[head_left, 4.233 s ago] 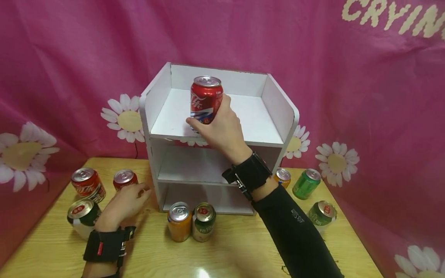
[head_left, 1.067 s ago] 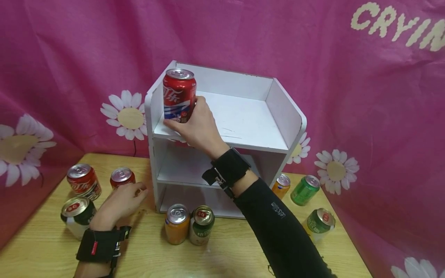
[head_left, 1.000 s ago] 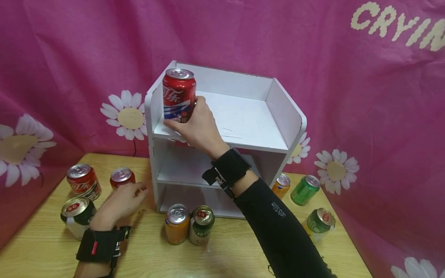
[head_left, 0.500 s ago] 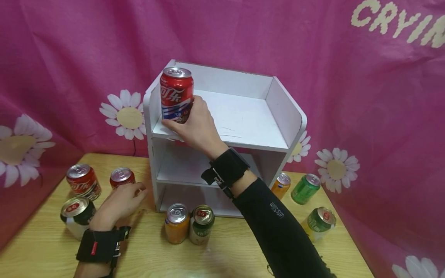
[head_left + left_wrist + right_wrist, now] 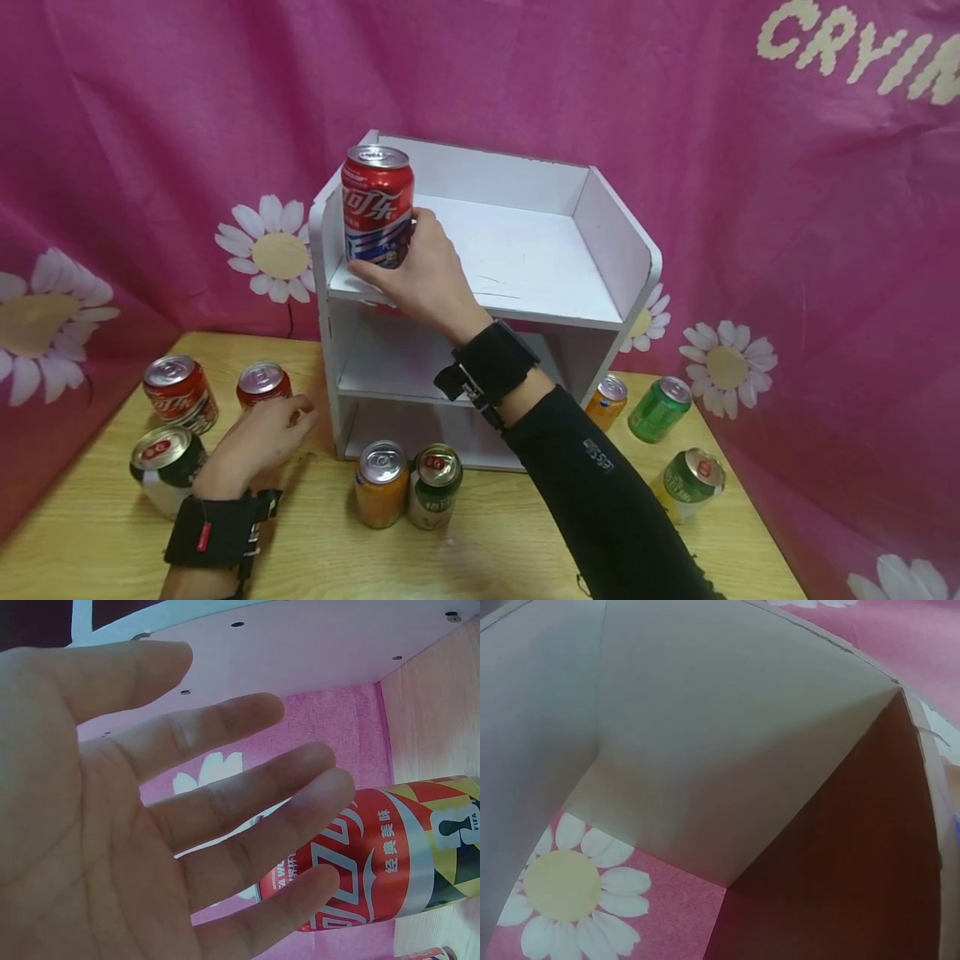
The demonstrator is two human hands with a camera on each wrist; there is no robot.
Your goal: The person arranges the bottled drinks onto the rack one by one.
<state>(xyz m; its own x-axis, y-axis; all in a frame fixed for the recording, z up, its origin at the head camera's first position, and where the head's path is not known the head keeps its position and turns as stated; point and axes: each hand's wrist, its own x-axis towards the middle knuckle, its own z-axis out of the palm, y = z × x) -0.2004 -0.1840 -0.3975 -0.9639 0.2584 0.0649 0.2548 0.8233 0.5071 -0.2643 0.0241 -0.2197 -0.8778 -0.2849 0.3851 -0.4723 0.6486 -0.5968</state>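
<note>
My right hand (image 5: pixel 431 271) grips a red cola can (image 5: pixel 377 204), held upright at the left end of the white shelf unit's top board (image 5: pixel 517 258). The thumb lies across the front of the can's base, and the other fingers are mostly hidden behind it. My left hand (image 5: pixel 258 437) hovers low over the table with loosely bent, spread fingers and holds nothing. Just behind it stands another red cola can (image 5: pixel 262 383), partly covered by the hand. The left wrist view shows the same palm (image 5: pixel 90 840), its fingertips overlapping a red can (image 5: pixel 382 859).
A white three-level shelf unit (image 5: pixel 637 275) stands at the back. On its left are a red can (image 5: pixel 180 396) and a green-and-white can (image 5: pixel 168 471). An orange can (image 5: pixel 382 487) and a green can (image 5: pixel 437 492) stand in front. Several cans, including a green one (image 5: pixel 660 412), stand right.
Over the last seconds my right hand has carried the red cola can left along the top level. Lately it shifted slightly left and its label turned. The left hand stays nearly in place.
</note>
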